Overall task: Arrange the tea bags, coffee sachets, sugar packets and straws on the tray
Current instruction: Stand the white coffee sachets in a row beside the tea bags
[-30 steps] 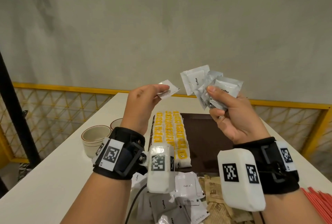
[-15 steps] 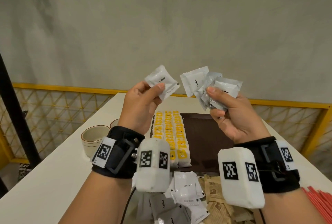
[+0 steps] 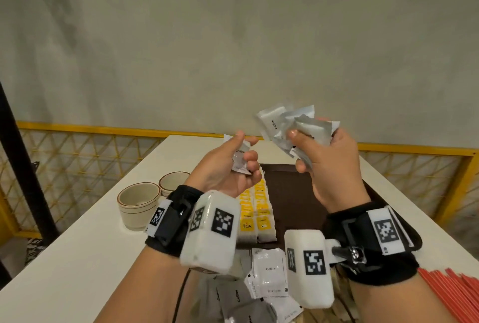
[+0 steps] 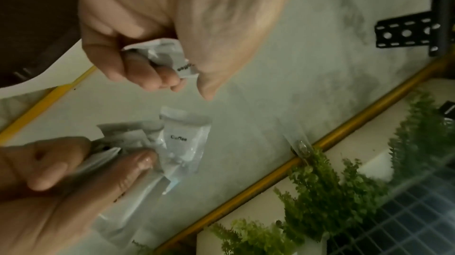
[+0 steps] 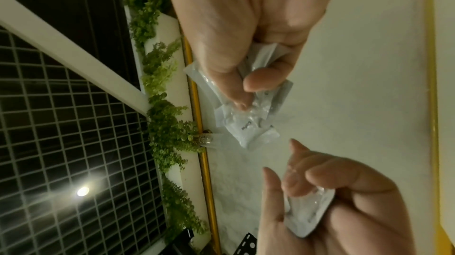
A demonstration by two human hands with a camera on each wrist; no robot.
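Right hand (image 3: 321, 167) fans several white foil coffee sachets (image 3: 293, 125) – likely gathering a stack; left hand (image 3: 228, 169) fingers curl round one white foil sachet (image 3: 239, 158).

Grey wall (image 3: 233, 37), yellow railing (image 3: 90, 129), white table (image 3: 77, 250).

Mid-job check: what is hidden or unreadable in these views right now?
- Count of coffee sachets in the right hand: overlapping, all views.
- Single sachet in the left hand: small print blurred.
- Tray: near part behind wrist cameras, head view.
- Straws: cut off by the frame edge.
- Brown packets: hidden behind the right wrist.
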